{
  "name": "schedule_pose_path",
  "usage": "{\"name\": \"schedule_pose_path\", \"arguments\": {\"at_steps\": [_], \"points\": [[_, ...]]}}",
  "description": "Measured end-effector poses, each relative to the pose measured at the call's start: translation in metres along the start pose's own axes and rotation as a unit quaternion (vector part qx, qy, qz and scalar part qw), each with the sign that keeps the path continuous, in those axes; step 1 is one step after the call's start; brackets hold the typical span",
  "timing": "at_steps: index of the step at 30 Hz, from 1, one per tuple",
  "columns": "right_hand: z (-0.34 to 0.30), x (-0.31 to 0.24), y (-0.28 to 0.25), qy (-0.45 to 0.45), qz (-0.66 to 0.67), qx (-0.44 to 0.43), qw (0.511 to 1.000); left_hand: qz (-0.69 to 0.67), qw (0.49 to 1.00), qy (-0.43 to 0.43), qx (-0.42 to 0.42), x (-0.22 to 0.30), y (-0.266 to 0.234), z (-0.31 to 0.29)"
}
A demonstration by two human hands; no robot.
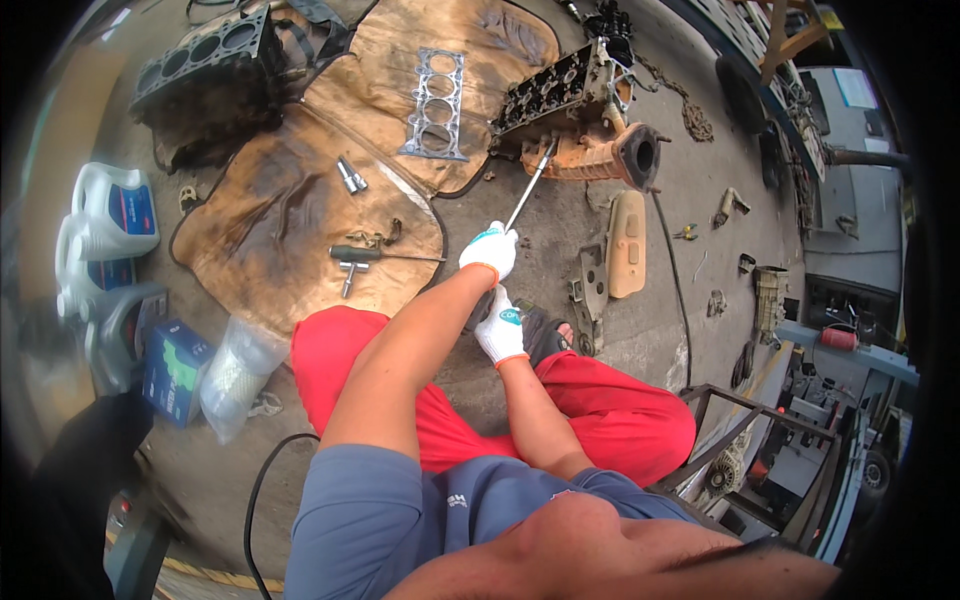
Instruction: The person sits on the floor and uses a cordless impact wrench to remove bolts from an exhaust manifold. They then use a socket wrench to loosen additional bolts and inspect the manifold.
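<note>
My left hand [488,250], in a white glove with an orange cuff, is closed around a long socket extension bar [527,190]. The bar's far end meets the rusty exhaust manifold [585,157] on the side of the cylinder head [555,95]. My right hand [500,328], gloved alike, is just below the left one, close to my body. Its fingers look closed, but what they hold is hidden.
On a stained brown mat [250,200] lie a head gasket [437,105], sockets [352,175] and a screwdriver [385,255]. An engine block [215,85] stands far left, above white jugs [115,215]. A tan cover [627,245] and metal bracket [590,300] lie right.
</note>
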State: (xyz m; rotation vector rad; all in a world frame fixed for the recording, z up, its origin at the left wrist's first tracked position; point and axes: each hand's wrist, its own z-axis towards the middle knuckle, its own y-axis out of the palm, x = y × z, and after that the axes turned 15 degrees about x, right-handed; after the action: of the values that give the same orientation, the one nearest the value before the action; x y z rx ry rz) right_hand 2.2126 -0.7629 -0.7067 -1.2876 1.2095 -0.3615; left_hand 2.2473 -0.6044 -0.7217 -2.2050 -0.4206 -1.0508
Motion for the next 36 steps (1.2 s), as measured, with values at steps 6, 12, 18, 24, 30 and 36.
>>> {"name": "schedule_pose_path", "arguments": {"at_steps": [6, 12, 18, 24, 30, 36], "points": [[0.002, 0.011, -0.005, -0.001, 0.017, 0.0, 1.0, -0.006, 1.0, -0.016, -0.007, 0.015, -0.001, -0.008], [0.011, 0.02, -0.008, -0.019, 0.011, 0.017, 1.0, -0.032, 0.999, -0.011, 0.001, 0.018, 0.004, -0.001], [0.011, 0.037, 0.001, -0.016, 0.061, 0.038, 0.997, -0.173, 0.974, -0.071, -0.125, 0.009, 0.009, 0.024], [0.012, 0.046, 0.021, -0.036, 0.067, 0.065, 0.995, -0.075, 0.996, 0.037, 0.034, -0.003, 0.029, 0.029], [0.012, 0.055, 0.009, -0.051, 0.07, 0.007, 0.996, -0.067, 0.998, -0.002, 0.008, 0.014, 0.033, 0.017], [0.015, 0.057, 0.004, -0.071, 0.083, -0.015, 0.994, -0.1, 0.995, -0.008, -0.015, 0.024, 0.03, 0.022]]}}
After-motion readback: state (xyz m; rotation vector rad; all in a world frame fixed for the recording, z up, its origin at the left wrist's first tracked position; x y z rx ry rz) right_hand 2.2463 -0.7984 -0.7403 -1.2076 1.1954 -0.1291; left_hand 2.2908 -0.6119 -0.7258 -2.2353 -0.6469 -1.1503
